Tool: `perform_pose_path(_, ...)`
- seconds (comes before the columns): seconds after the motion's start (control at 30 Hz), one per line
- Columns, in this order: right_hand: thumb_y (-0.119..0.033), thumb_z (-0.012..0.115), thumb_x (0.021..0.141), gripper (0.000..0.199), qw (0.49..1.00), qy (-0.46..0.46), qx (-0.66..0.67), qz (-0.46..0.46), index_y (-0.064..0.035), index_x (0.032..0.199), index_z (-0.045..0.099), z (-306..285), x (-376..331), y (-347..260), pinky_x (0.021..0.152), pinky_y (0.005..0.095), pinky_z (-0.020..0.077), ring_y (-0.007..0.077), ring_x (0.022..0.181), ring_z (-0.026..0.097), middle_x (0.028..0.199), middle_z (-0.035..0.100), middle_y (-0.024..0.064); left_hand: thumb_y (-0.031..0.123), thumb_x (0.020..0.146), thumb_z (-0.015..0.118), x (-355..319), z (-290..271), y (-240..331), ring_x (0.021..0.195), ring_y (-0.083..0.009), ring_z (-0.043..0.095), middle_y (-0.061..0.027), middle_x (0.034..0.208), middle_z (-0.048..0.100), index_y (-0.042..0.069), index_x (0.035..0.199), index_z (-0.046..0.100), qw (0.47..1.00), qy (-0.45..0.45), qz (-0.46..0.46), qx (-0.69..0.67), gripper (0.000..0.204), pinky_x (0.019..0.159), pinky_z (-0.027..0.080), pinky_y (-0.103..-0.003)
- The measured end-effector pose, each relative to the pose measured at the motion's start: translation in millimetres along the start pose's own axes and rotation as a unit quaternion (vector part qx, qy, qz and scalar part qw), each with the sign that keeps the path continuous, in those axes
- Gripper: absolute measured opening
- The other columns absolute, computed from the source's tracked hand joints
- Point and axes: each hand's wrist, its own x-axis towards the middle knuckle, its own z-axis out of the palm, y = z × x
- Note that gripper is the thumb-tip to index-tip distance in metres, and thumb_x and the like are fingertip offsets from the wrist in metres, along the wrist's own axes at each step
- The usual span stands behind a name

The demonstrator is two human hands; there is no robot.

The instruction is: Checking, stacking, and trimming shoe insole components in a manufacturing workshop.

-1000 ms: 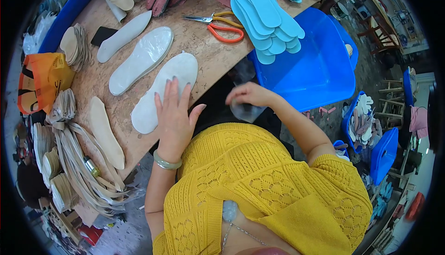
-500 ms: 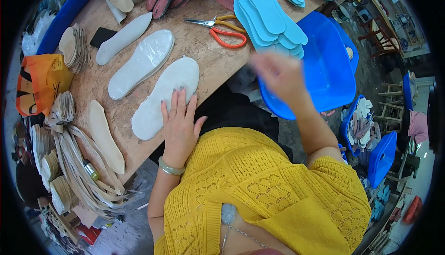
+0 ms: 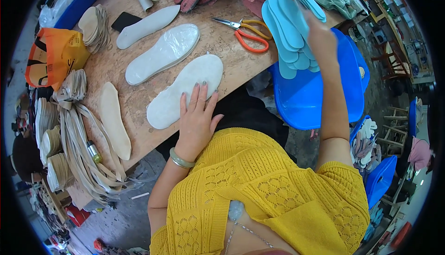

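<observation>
On the table [image 3: 135, 100], my left fingers [image 3: 201, 98], loosely spread, gripping nothing, steady the white insole [image 3: 194, 73] beneath, while my right fingers [image 3: 313, 23], hold unclear, apparently pick at blue insoles [image 3: 282, 29], needing a light pinch.

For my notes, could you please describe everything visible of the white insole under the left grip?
The white insole looks matte and fabric-like, its edge uneven, with a tiny nub at the broader upper end. It lies flat, slanted on the worktable near its front edge. The left grip rests on it, fingers extended.
</observation>
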Motion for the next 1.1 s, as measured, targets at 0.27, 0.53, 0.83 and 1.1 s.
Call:
perform_pose_path(0.27,-0.003,0.056,0.088,0.035,0.554,0.161,0.808,0.118,-0.0018,0.122,0.048,-50.8,-31.4,-91.3,0.081,0.0288,0.0495,0.0166,0.097,0.058,0.108,0.058,0.0084,0.023,0.088,0.064,2.2,-25.1,7.7,0.134,-0.0305,0.038,-0.0180,0.144,0.041,0.002,0.141,0.035,0.940,0.068,-0.055,-0.329,0.064,0.111,0.025,-0.045)
perform_pose_path(0.53,-0.001,0.064,0.083,0.042,0.399,-0.381,0.825,0.119,0.0004,0.122,0.049,-45.4,-146.0,-195.3,0.094,0.0327,0.0430,0.0171,0.102,0.057,0.113,0.059,0.0070,0.014,0.100,0.046,-32.5,-17.7,-1.9,0.071,-0.0054,0.056,-0.0025,0.087,0.062,0.003,0.119,0.053,0.759,0.099,-0.264,-0.587,0.023,0.063,0.046,-0.020)
perform_pose_path(0.83,0.007,0.054,0.082,0.065,0.451,-0.194,0.869,0.070,0.0000,0.142,0.030,-38.5,-76.0,-165.3,0.091,0.0321,0.0501,0.0240,0.114,0.057,0.126,0.055,0.0160,0.010,0.096,0.054,-67.8,-46.1,-27.8,0.063,-0.0051,0.049,-0.0004,0.082,0.060,0.000,0.110,0.061,0.835,0.134,-0.271,-0.460,0.019,0.056,0.042,-0.020)
perform_pose_path(1.1,0.007,0.051,0.086,0.050,0.417,-0.207,0.863,0.196,0.0002,0.133,0.035,-0.3,-83.7,-202.5,0.075,0.0301,0.0564,0.0182,0.097,0.063,0.117,0.058,0.0123,0.020,0.076,0.075,-80.9,-31.9,-72.7,0.109,-0.0307,0.054,-0.0096,0.121,0.058,0.002,0.135,0.038,0.956,0.185,-0.216,-0.067,0.072,0.092,0.041,-0.041)
